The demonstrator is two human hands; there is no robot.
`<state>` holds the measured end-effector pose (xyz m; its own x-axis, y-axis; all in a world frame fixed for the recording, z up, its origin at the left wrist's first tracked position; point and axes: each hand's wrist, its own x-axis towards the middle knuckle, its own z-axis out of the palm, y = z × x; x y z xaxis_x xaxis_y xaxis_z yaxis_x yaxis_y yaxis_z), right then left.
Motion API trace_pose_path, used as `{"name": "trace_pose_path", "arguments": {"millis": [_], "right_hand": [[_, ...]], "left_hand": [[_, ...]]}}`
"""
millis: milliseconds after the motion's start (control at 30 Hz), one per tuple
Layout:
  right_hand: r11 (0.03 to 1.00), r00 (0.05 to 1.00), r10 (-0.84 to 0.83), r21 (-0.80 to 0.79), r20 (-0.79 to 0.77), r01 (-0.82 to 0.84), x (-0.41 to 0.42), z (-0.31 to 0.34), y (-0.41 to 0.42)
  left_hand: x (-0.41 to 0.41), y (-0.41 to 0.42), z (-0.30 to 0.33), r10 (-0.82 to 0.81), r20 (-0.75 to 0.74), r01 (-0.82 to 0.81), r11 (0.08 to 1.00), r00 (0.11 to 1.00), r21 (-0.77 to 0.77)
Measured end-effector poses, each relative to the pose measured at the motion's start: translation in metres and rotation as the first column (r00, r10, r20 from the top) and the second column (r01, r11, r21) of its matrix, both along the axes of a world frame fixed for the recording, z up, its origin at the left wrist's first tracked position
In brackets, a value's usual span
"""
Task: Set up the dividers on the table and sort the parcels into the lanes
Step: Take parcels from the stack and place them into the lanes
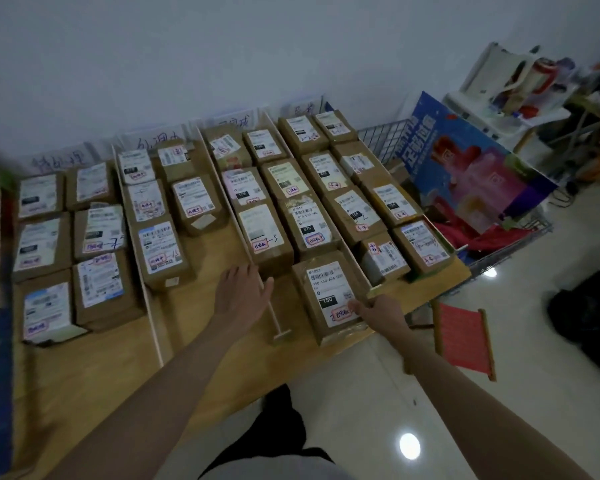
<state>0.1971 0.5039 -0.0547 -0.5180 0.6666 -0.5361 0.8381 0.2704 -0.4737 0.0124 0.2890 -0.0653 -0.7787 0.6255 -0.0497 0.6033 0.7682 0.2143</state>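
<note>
Brown cardboard parcels with white labels fill several lanes on the wooden table, split by thin white dividers. My right hand holds the near right corner of the front parcel in the third lane. My left hand hovers flat with fingers spread over the divider just left of that parcel. Handwritten lane signs stand against the wall behind the rows.
A wire cart with a blue poster board and red bags stands right of the table. A red folding stool sits on the tiled floor by the table corner. Black bags lie further right, with cluttered shelves behind.
</note>
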Motion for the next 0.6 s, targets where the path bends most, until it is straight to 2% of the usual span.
{"name": "trace_pose_path", "arguments": {"millis": [233, 467, 600], "right_hand": [[0.987, 0.983, 0.16, 0.008, 0.091, -0.161, -0.026, -0.019, 0.015], [0.972, 0.967, 0.235, -0.048, 0.095, -0.232, -0.048, -0.036, 0.018], [0.97, 0.974, 0.225, -0.104, 0.039, -0.22, -0.054, -0.044, 0.018]], "left_hand": [[0.0, 0.009, -0.02, 0.05, 0.042, -0.047, 0.996, 0.998, -0.078], [0.011, 0.006, -0.026, 0.107, 0.039, -0.102, 0.988, 0.993, -0.12], [0.016, 0.004, -0.03, 0.158, 0.071, -0.146, 0.978, 0.985, -0.15]]}}
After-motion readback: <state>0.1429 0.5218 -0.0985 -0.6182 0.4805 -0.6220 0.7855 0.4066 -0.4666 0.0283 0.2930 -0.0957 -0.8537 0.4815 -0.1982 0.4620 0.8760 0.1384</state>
